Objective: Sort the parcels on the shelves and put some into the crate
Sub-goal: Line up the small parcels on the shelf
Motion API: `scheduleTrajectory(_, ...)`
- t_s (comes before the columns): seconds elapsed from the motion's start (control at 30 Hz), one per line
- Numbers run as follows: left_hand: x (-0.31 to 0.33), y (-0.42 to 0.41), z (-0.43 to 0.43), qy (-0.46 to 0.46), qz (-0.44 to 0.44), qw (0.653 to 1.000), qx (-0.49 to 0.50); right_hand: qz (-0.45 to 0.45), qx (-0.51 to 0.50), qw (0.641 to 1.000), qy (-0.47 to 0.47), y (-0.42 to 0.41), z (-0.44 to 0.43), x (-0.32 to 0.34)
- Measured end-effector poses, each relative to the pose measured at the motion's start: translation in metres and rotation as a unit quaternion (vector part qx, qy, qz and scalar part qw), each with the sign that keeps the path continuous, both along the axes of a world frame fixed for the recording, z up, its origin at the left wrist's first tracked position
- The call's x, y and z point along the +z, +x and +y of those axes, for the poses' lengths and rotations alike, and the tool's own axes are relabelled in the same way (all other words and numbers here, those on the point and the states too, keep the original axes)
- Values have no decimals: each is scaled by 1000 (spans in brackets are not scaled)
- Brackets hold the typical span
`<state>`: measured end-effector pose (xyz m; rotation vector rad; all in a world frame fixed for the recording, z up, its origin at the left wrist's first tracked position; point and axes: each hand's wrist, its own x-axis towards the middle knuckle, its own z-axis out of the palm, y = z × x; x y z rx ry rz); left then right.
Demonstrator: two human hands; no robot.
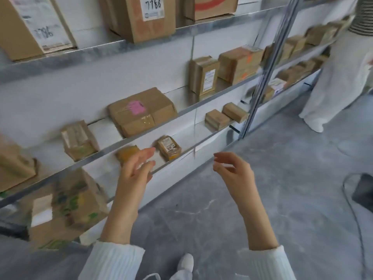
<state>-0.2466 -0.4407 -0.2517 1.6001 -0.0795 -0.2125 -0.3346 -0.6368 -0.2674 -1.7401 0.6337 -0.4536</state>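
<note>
My left hand (135, 170) reaches toward the low shelf with fingers straight, holding nothing. Just beyond its fingertips lie a small yellowish parcel (127, 154) and a small brown labelled parcel (169, 148). My right hand (232, 168) hovers over the floor to the right, fingers loosely curled and empty. On the shelf above lie a flat brown parcel with a pink label (141, 112) and a taped brown parcel (78, 140). No crate is in view.
Metal shelves (141, 138) run along the left wall, with large boxes on top (141, 17) and more parcels further right (238, 63). A person in white (339, 77) stands at the far right. A dark object with a cable (363, 188) lies on the grey floor.
</note>
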Motion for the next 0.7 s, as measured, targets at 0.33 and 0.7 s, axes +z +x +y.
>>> scheduleTrajectory(0.33, -4, 140, -143, -21, 10, 995, -100, 3, -110, 994, -12, 81, -123, 9)
scheduleTrajectory(0.7, -35, 194, -297, 29, 41, 984, -170, 32, -172, 985, -2, 115, -256, -19)
